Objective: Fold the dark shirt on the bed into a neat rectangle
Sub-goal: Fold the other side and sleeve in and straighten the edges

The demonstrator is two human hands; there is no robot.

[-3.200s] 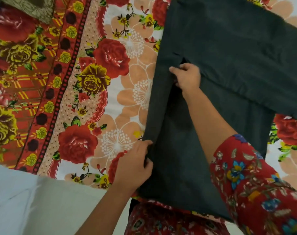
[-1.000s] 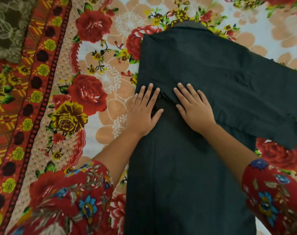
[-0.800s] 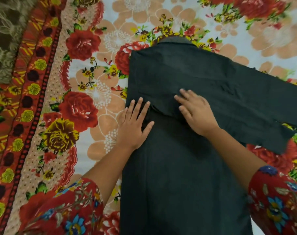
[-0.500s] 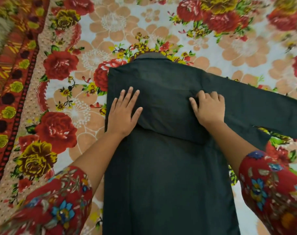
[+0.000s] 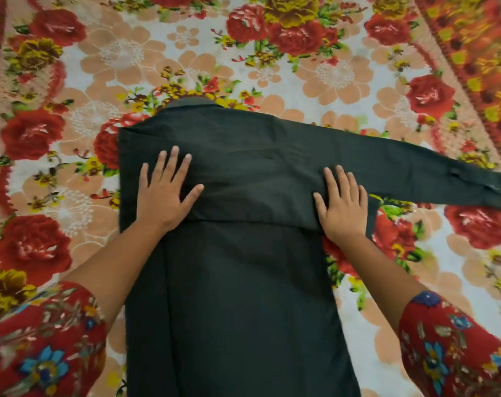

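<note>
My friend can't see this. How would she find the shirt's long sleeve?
Start at the flowery bedspread and find the dark shirt in its middle. From beside the right hand, the sleeve stretches sideways to the right. It alone is a long, thin, dark strip lying on the bright flowers.

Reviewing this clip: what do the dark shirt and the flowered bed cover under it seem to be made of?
Dark shirt: looks like thin woven cloth, perhaps cotton or a blend, matte; it lies flat, holds a crisp folded edge and shows faint creases, no sheen. Flowered bed cover: seems a printed plush or fleece-type blanket; the red roses catch soft highlights and the surface looks slightly fuzzy, though motion blur leaves this open.
</note>
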